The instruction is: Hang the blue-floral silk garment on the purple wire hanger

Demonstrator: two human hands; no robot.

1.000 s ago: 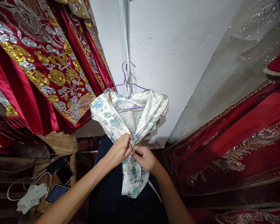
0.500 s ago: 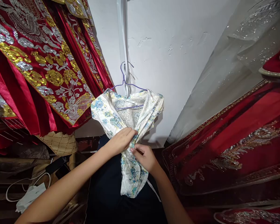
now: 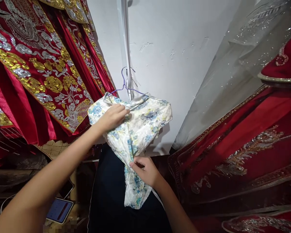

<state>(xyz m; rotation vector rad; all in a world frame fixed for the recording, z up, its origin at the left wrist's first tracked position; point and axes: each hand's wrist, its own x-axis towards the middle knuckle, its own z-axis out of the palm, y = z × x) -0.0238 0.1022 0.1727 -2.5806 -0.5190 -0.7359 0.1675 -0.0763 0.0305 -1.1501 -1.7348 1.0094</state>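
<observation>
A white blouse with blue and yellow flowers (image 3: 147, 129) hangs from a thin purple wire hanger (image 3: 124, 86) in front of me. My left hand (image 3: 115, 117) is up near the collar, with its curled fingers closed on the upper front edge. Lower down, my right hand (image 3: 145, 171) pinches the front edge between thumb and fingers. The two front panels meet along a line between my hands, covering the inside of the back. Below my right hand the narrow bottom of the blouse hangs bunched over dark cloth (image 3: 111, 191).
Red garments with gold and silver sequins (image 3: 53, 81) hang on the left. To the right are a sheer glittery white fabric (image 3: 208, 90) and dark red embroidered garments (image 3: 244, 155). A white pole (image 3: 124, 35) stands against the wall. A phone with a lit screen (image 3: 59, 210) lies lower left.
My left hand has moved up and left from mid-front to near the collar. The open neckline has closed over. My right hand stays low, slightly further left and down.
</observation>
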